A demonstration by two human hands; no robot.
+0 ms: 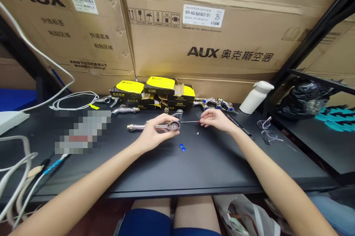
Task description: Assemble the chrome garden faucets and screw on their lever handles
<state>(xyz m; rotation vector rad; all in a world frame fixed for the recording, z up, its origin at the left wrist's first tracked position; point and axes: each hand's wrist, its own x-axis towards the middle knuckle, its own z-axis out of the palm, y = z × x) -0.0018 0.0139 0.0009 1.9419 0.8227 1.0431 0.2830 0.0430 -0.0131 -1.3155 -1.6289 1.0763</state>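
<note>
My left hand (pixel 154 132) is closed around a chrome faucet (pixel 174 126), its round end turned to the right and its threaded fitting sticking out at the left. My right hand (pixel 214 120) pinches a thin screwdriver (pixel 190 122) with a bit of red at the grip; the shaft points left at the faucet's round end. Whether the tip touches the faucet, I cannot tell. Below them on the dark table (pixel 155 171) lie two small blue discs (pixel 181 146) and a tiny white piece (pixel 198 133). Another chrome part (pixel 177 112) rests just behind.
Yellow-and-black boxes (pixel 159 90) are stacked at the back, with chrome faucets (pixel 216 104) to their right and a chrome fitting (pixel 124 110) to their left. A white bottle (pixel 255 97) and glasses (pixel 267 132) stand right. White cables (pixel 19 166) cross the left side.
</note>
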